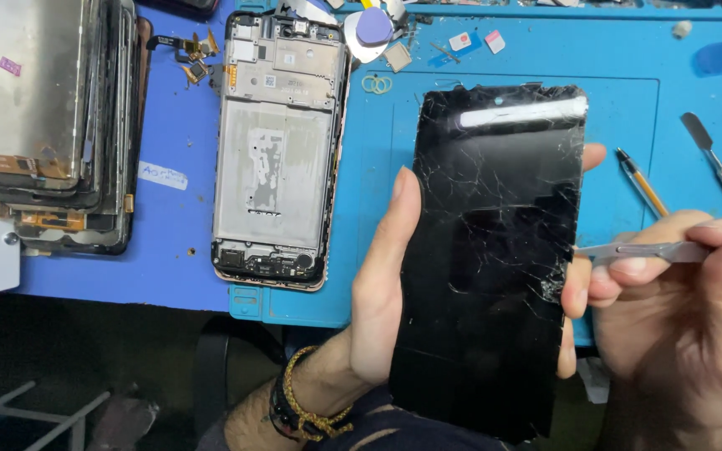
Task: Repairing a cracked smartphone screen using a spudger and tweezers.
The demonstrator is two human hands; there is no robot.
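Note:
My left hand [382, 284] grips a black phone screen [486, 250] with cracked glass, thumb along its left edge and fingertips wrapped over the right edge. My right hand [687, 309] pinches a thin metal pry tool [641, 250] whose tip touches the screen's right edge, near the densest cracks. The screen is upright and tilted toward me above the blue work mat [378, 209].
An opened phone frame [276, 150] lies on the mat to the left. A stack of old screens [52, 117] sits at far left. A pen [641, 182], a metal spatula [710, 154], small parts and rings [376, 83] lie behind the screen.

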